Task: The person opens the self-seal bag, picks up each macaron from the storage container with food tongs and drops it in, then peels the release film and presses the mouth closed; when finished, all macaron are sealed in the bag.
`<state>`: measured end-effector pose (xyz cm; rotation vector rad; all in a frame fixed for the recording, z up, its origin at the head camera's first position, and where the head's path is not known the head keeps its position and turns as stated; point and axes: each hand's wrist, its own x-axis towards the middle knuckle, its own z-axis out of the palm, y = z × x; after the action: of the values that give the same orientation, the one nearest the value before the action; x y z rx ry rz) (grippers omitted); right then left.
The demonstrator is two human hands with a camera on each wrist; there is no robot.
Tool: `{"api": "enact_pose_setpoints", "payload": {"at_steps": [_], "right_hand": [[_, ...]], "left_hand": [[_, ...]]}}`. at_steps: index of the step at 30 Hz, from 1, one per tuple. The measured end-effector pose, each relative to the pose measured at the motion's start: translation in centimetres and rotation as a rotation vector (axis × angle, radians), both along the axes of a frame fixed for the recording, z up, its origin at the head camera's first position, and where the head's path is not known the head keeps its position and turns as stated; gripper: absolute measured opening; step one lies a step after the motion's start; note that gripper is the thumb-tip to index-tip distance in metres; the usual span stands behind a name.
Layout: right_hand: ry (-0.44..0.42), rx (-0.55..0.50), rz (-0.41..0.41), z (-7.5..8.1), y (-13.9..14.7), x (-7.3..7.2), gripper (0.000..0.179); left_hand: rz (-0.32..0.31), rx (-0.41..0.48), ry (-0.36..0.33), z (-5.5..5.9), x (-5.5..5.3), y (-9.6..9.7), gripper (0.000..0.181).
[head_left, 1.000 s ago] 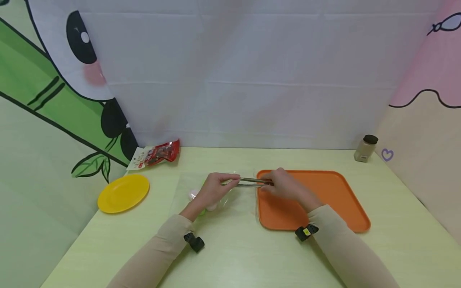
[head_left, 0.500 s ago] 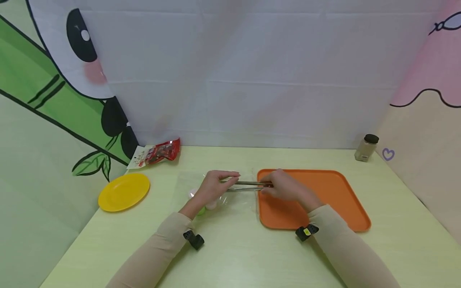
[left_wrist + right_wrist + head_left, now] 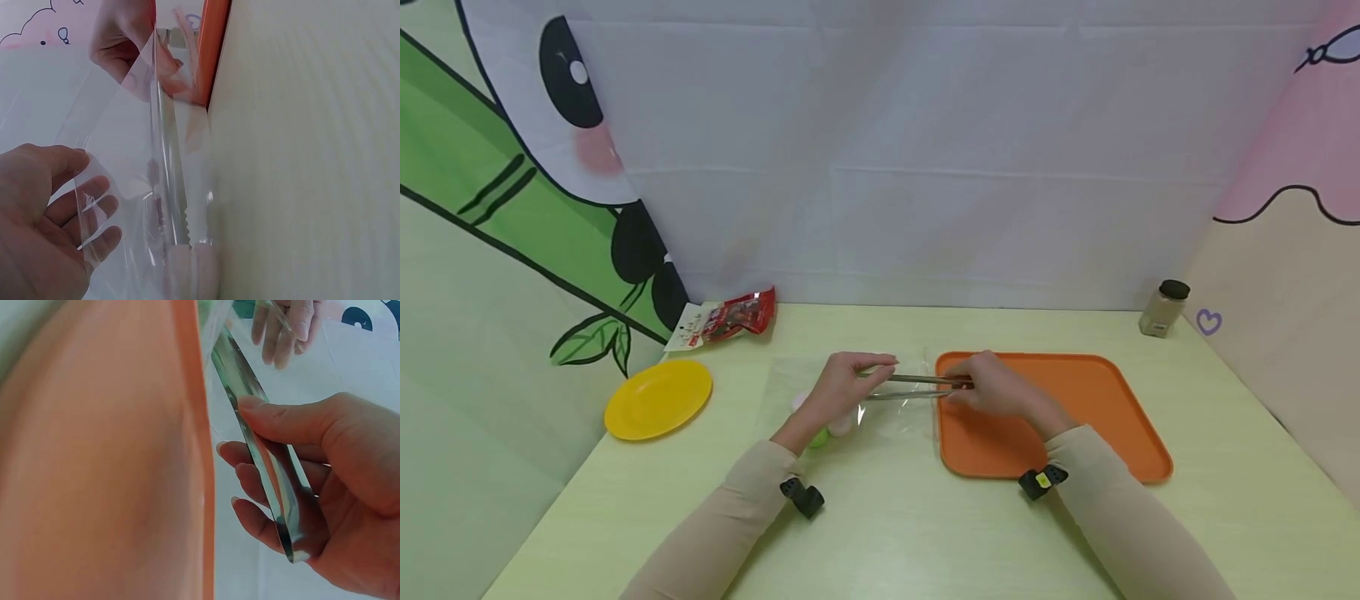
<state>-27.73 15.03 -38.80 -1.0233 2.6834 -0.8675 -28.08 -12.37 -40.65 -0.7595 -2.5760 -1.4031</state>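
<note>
My left hand (image 3: 842, 387) pinches the edge of a clear plastic bag (image 3: 119, 137) between thumb and fingers. My right hand (image 3: 1000, 387) grips metal tongs (image 3: 275, 475) near their bent end, thumb on one arm and fingers on the other. The tongs run leftward into the bag's mouth. In the left wrist view their serrated tips meet a pale pink, rounded piece (image 3: 192, 269) low in the bag. Pale pieces (image 3: 841, 425) and a bright green one (image 3: 818, 437) show beside the left wrist, partly hidden by it.
An orange tray (image 3: 1075, 417) lies under and beyond the right hand. At the left edge sits a yellow plate (image 3: 658, 400). A red snack packet (image 3: 741, 317) lies at the back left, and a black-capped jar (image 3: 1163, 308) stands back right.
The tongs have shifted slightly, their arms looking a little farther apart than a second ago. Both hands stay nearly in place, still on the bag and tongs.
</note>
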Motion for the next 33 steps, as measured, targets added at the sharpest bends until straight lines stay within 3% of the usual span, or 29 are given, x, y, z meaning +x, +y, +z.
{"api": "enact_pose_setpoints", "payload": {"at_steps": [8,13,33], "right_hand": [[0.024,0.041,-0.004,0.63,0.10,0.18,0.015],[0.056,0.044,-0.015,0.62,0.18,0.13,0.011],[0.027,0.037,-0.070,0.43,0.28,-0.17,0.014]], "left_hand": [[0.001,0.017,0.018,-0.21,-0.35,-0.28,0.022],[-0.023,0.028,0.013,-0.32,-0.28,-0.28,0.023],[-0.032,0.039,0.001,-0.29,-0.38,-0.17,0.023]]}}
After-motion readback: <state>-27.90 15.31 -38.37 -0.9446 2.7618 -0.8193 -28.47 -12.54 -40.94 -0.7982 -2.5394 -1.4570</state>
